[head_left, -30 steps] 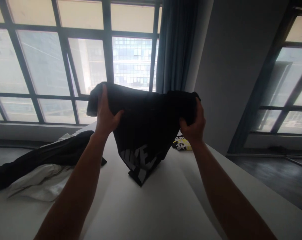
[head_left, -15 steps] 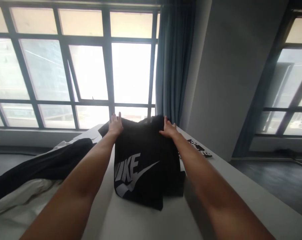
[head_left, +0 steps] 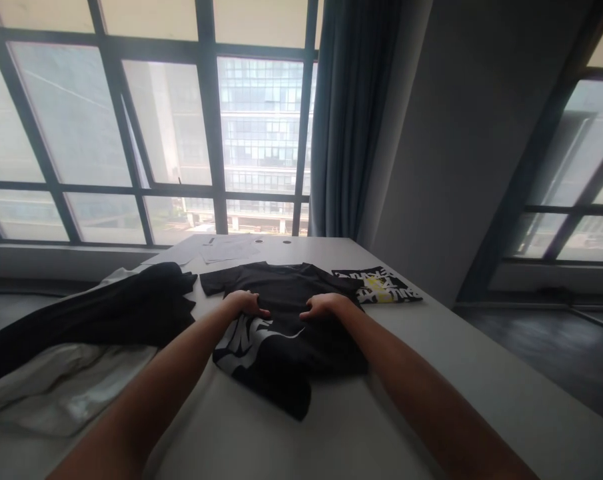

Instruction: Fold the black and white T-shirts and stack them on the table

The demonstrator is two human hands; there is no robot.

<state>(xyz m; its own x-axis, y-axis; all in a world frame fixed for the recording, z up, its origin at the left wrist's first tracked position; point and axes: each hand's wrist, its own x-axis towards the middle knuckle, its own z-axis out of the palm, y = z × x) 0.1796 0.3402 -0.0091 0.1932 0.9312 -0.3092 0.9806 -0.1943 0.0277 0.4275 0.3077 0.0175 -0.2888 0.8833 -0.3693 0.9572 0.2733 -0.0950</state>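
Note:
A black short-sleeved T-shirt (head_left: 331,340) with a large pale Nike print lies on the white table in front of me, collar towards the window. Its lower edge is crooked, and one corner reaches nearest to me. On the left of its chest, just above the lettering, my left hand (head_left: 246,303) is closed on the cloth, thumb pointing inwards. Level with it, my right hand (head_left: 324,305) is closed on the right of the chest, also thumb inwards. The other fingertips of both hands are hidden.
Dark trousers-like cloth (head_left: 116,307) and a pale garment (head_left: 66,383) are heaped at the left. A folded black, white and yellow printed garment (head_left: 381,287) lies at the right. Papers (head_left: 226,249) rest on the table's (head_left: 326,248) far end, before the window.
The T-shirt has come down from a raised position to lie on the table, its sleeves more spread. Both hands have moved from its shoulders down and towards me onto the chest.

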